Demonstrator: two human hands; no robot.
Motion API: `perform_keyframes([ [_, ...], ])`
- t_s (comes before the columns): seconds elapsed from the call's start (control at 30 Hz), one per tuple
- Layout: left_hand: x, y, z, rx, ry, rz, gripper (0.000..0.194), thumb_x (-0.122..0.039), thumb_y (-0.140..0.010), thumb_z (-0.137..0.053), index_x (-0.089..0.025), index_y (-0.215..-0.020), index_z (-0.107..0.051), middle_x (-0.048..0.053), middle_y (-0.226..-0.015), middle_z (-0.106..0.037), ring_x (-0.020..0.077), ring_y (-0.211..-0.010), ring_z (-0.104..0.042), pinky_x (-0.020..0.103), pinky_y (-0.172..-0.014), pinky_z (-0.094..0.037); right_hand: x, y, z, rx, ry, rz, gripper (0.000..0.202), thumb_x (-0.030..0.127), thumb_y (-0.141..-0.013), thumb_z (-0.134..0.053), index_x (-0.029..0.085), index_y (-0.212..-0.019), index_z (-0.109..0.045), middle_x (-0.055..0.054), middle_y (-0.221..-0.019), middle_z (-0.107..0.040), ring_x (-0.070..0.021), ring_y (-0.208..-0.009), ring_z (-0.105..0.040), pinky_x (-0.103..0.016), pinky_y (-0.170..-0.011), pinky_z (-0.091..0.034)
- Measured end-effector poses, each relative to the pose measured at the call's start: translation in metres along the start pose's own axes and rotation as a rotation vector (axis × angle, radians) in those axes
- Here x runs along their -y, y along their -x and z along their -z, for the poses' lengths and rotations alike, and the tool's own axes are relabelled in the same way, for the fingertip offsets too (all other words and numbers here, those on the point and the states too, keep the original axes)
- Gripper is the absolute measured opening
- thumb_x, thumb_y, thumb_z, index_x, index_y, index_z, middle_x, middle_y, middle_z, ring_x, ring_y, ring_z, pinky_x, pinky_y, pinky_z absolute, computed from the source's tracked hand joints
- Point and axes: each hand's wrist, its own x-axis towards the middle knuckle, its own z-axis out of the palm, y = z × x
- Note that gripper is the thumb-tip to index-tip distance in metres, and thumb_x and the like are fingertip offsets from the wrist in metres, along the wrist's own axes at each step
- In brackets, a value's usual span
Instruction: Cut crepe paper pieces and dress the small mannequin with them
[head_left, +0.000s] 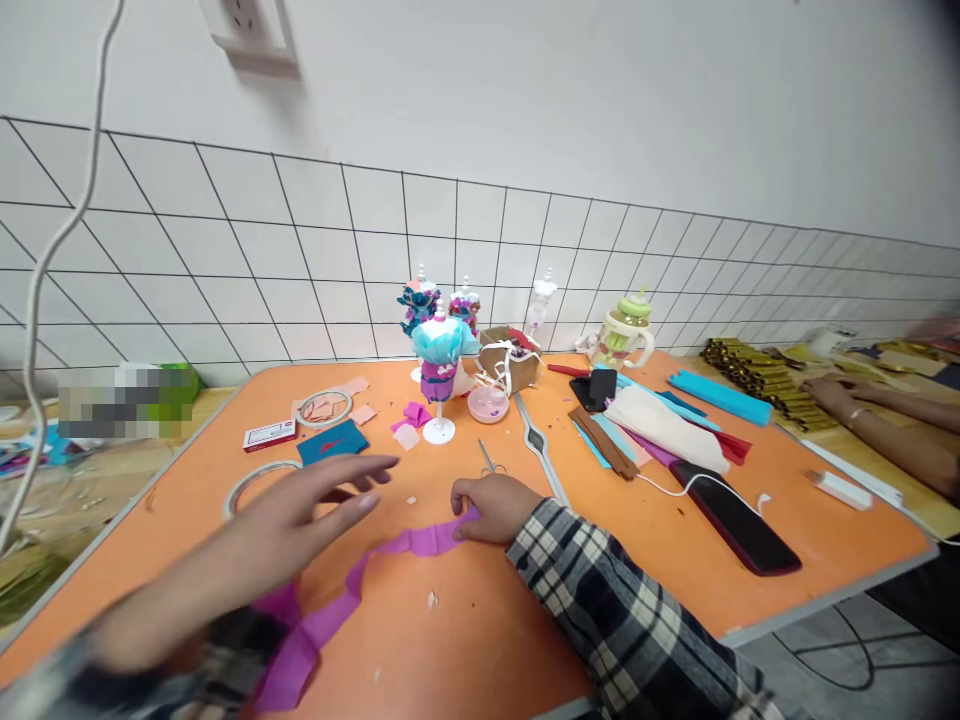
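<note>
My right hand (495,508) pinches one end of a long purple crepe paper strip (431,540) just above the orange table (420,640). From there the strip trails left and toward me, passing partly under my left forearm. My left hand (330,510) hovers over the table with its fingers stretched out and nothing in them. Scissors (489,458) lie just beyond my right hand. Behind them stands a small white dress form (439,430), dressed in a light blue ruffled top and purple wrapping. A blue paper piece (334,441) lies past my left fingertips.
More dress forms (418,305), a pink dish (487,404) and a cardboard box (506,357) stand at the back. On the right are a phone (739,520), paper rolls (667,428) and a green-lidded bottle (625,335). Another person's hands (832,392) rest at far right.
</note>
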Motion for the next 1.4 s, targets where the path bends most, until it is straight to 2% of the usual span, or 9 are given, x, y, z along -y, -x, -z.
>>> perform_keyframes([
  [0.13,0.004,-0.034,-0.071,0.110,0.137,-0.034,0.061,-0.056,-0.084,-0.048,-0.019,-0.131,-0.054,0.013,-0.134,-0.058,0.0283,-0.119,-0.055,0.037,-0.095,-0.048,0.007,0.008,0.010,-0.079,-0.180,0.112,0.031,0.032,-0.072,-0.074,0.023,-0.098,-0.062,0.004,-0.078,-0.061,-0.0129,-0.072,-0.056,-0.022,-0.064,-0.035],
  [0.23,0.022,-0.039,-0.097,0.320,0.218,-0.114,0.043,-0.052,-0.087,-0.047,-0.019,-0.107,-0.066,0.008,-0.111,-0.068,0.0242,-0.103,-0.060,0.033,-0.090,-0.047,0.004,0.014,0.022,-0.116,-0.338,0.156,0.032,0.032,-0.072,-0.074,0.022,-0.100,-0.061,0.006,-0.071,-0.057,-0.0104,-0.065,-0.053,-0.020,-0.062,-0.037],
  [0.37,0.036,-0.034,-0.087,0.499,0.321,0.016,0.045,-0.057,-0.083,-0.053,-0.016,-0.064,-0.059,-0.002,-0.060,-0.052,0.0131,-0.057,-0.047,0.023,-0.054,-0.038,-0.015,0.013,0.030,-0.095,-0.311,0.072,0.038,0.031,-0.068,-0.078,0.022,-0.102,-0.065,0.005,-0.076,-0.060,-0.0107,-0.069,-0.055,-0.020,-0.064,-0.039],
  [0.6,0.048,-0.031,-0.071,0.381,0.401,0.355,0.049,-0.066,-0.074,-0.056,-0.018,-0.067,-0.052,-0.005,-0.056,-0.044,0.0121,-0.050,-0.037,0.024,-0.049,-0.030,-0.050,0.011,0.033,-0.288,-0.073,-0.320,0.021,0.024,-0.088,-0.054,0.017,-0.105,-0.063,-0.004,-0.085,-0.067,-0.0151,-0.078,-0.060,-0.025,-0.067,-0.039],
  [0.73,0.049,-0.032,-0.075,0.364,0.349,0.348,0.051,-0.069,-0.068,-0.060,-0.018,-0.069,-0.055,-0.004,-0.060,-0.046,0.0135,-0.055,-0.039,0.024,-0.051,-0.030,-0.039,0.008,0.023,-0.279,0.059,-0.365,0.024,0.036,-0.088,-0.056,0.019,-0.104,-0.064,-0.006,-0.090,-0.067,-0.0185,-0.085,-0.061,-0.027,-0.068,-0.039],
  [0.83,0.042,-0.030,-0.071,0.373,0.395,0.384,0.052,-0.070,-0.070,-0.058,-0.019,-0.066,-0.051,-0.005,-0.058,-0.041,0.0131,-0.053,-0.037,0.025,-0.051,-0.030,-0.027,0.000,0.015,-0.252,0.160,-0.395,0.023,0.030,-0.090,-0.054,0.015,-0.103,-0.065,-0.013,-0.103,-0.065,-0.0226,-0.095,-0.062,-0.029,-0.074,-0.042],
  [1.0,0.038,-0.029,-0.058,0.680,0.519,0.291,0.044,-0.058,-0.069,-0.069,-0.016,-0.071,-0.057,-0.003,-0.061,-0.047,0.0113,-0.054,-0.038,0.023,-0.051,-0.028,-0.013,0.000,0.012,-0.191,0.271,-0.454,0.021,0.009,-0.089,-0.047,0.009,-0.101,-0.064,-0.019,-0.103,-0.063,-0.0268,-0.095,-0.064,-0.034,-0.075,-0.045],
  [1.07,0.041,-0.030,-0.056,0.707,0.500,0.252,0.041,-0.052,-0.066,-0.075,-0.015,-0.071,-0.059,-0.004,-0.060,-0.047,0.0104,-0.054,-0.038,0.023,-0.051,-0.026,-0.011,0.004,0.011,-0.184,0.287,-0.475,0.023,0.005,-0.087,-0.046,0.008,-0.103,-0.062,-0.020,-0.102,-0.063,-0.0281,-0.095,-0.064,-0.034,-0.074,-0.046],
  [1.4,0.029,-0.018,-0.063,0.335,0.826,0.350,0.031,-0.047,-0.080,-0.066,-0.017,-0.076,-0.056,-0.004,-0.066,-0.046,0.0103,-0.056,-0.039,0.022,-0.053,-0.032,-0.025,0.000,0.009,-0.301,0.151,-0.398,0.023,0.014,-0.092,-0.042,0.019,-0.110,-0.056,-0.010,-0.100,-0.066,-0.0210,-0.093,-0.062,-0.030,-0.075,-0.041],
])
